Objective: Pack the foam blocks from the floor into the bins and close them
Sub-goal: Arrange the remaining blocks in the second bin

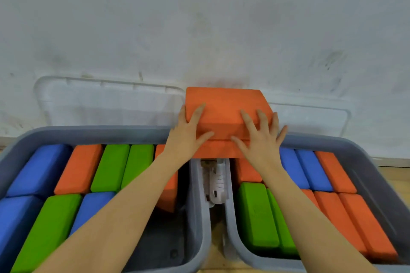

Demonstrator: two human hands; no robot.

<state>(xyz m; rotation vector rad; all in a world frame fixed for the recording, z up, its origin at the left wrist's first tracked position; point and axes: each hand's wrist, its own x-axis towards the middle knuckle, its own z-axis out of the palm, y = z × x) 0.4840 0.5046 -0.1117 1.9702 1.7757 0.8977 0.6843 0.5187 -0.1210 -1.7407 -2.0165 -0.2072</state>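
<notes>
Two orange foam blocks are stacked, the upper one (224,106) on the lower one (218,149), above the gap between two grey bins. My left hand (188,133) grips the stack's left side, fingers on top and thumb across the front. On the right side my right hand (260,137) grips it the same way. The left bin (88,132) holds blue, orange and green blocks (111,166) on edge, with bare floor at its near right corner. The right bin (332,142) holds green, blue and orange blocks (355,224).
Two clear lids lean against the white wall behind the bins, the left lid (106,104) and the right lid (310,117). White latches (216,182) sit in the narrow gap between the bins. Wooden floor shows at the right edge.
</notes>
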